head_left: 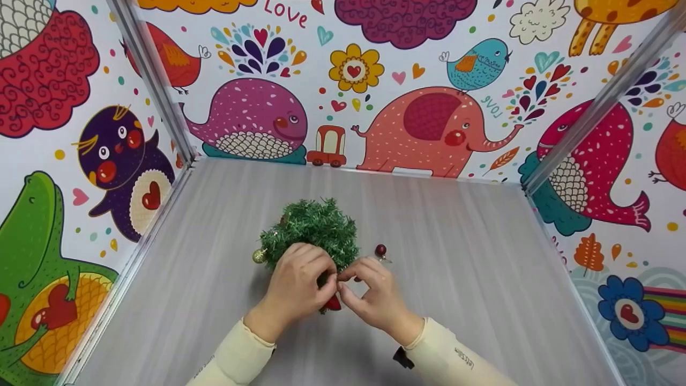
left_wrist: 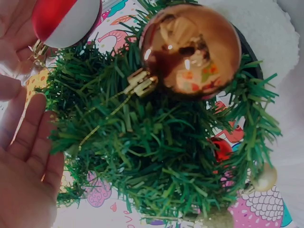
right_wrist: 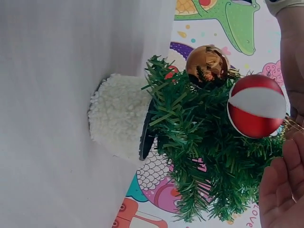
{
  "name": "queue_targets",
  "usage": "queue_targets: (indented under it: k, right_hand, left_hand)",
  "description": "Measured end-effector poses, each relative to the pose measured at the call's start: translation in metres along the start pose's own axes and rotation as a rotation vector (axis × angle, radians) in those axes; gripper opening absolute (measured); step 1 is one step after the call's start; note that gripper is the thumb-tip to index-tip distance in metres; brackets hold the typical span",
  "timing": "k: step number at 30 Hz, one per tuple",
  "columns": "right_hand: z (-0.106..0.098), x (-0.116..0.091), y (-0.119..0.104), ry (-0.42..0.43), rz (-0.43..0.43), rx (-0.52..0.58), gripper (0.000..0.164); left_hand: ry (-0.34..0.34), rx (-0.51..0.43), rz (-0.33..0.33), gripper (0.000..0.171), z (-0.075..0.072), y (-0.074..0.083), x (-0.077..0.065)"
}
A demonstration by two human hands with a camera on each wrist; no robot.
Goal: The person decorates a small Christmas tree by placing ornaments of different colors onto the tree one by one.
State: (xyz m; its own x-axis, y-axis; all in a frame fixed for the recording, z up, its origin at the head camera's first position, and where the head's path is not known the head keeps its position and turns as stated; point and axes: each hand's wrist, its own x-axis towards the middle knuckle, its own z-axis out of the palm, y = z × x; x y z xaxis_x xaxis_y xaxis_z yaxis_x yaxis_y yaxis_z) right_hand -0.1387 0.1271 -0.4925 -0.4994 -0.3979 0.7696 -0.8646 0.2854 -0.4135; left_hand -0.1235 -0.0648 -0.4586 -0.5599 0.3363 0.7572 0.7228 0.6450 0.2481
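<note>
A small green artificial Christmas tree (head_left: 316, 228) stands in a white fuzzy pot (right_wrist: 118, 116). My left hand (head_left: 303, 281) and right hand (head_left: 378, 295) meet at its near side, thumbs and forefingers pinching close together. Between them is the thin gold cord (right_wrist: 295, 125) of a red and white bauble (right_wrist: 259, 107); fingers partly hide the cord. That bauble lies against the branches, also seen at the upper left of the left wrist view. Beside it hangs a shiny copper-gold bauble (left_wrist: 192, 51) on its own gold cord.
A dark red bauble (head_left: 380, 250) lies on the grey table (head_left: 455, 257) right of the tree. A glittery gold bauble (head_left: 259, 255) hangs at the tree's left. Inside the branches show a red ornament (left_wrist: 221, 148) and a pale gold one (left_wrist: 264, 178). Patterned walls (head_left: 423, 69) enclose the table.
</note>
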Motion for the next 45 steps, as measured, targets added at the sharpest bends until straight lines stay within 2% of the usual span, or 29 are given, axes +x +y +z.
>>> queue_targets:
  k: [6, 9, 14, 17, 22, 30, 35, 43, 45]
  right_hand:
    - [0.001, 0.001, 0.002, -0.011, -0.023, -0.037, 0.002]
    - [0.0, 0.0, 0.004, -0.007, -0.007, -0.04, 0.01]
    - [-0.002, 0.001, 0.007, 0.009, 0.034, -0.019, 0.014]
    - [-0.002, 0.002, 0.009, 0.025, 0.04, -0.006, 0.016]
    - [-0.003, 0.004, 0.012, 0.047, 0.034, -0.044, 0.015]
    - [-0.004, 0.014, 0.016, 0.056, 0.034, -0.066, 0.014]
    - [-0.004, 0.016, 0.017, 0.066, 0.069, -0.071, 0.014]
    - [-0.003, 0.016, 0.018, 0.044, 0.193, -0.062, 0.013]
    - [-0.003, 0.016, 0.018, 0.045, 0.195, -0.071, 0.013]
  left_hand:
    - [-0.001, 0.008, -0.006, 0.011, 0.0, -0.001, 0.0]
    - [-0.013, 0.017, -0.014, 0.01, -0.001, -0.002, 0.0]
    - [-0.013, 0.037, -0.034, 0.01, 0.001, -0.003, -0.003]
    - [0.006, 0.056, -0.048, 0.01, 0.002, -0.002, -0.005]
    - [0.072, 0.105, -0.058, 0.008, 0.004, 0.001, -0.005]
    - [0.114, 0.163, -0.095, 0.008, 0.004, 0.002, 0.0]
    - [0.117, 0.198, -0.13, 0.009, 0.007, 0.004, 0.002]
    - [0.077, 0.269, -0.186, 0.01, 0.009, 0.006, 0.005]
    - [0.073, 0.283, -0.191, 0.01, 0.01, 0.006, 0.005]
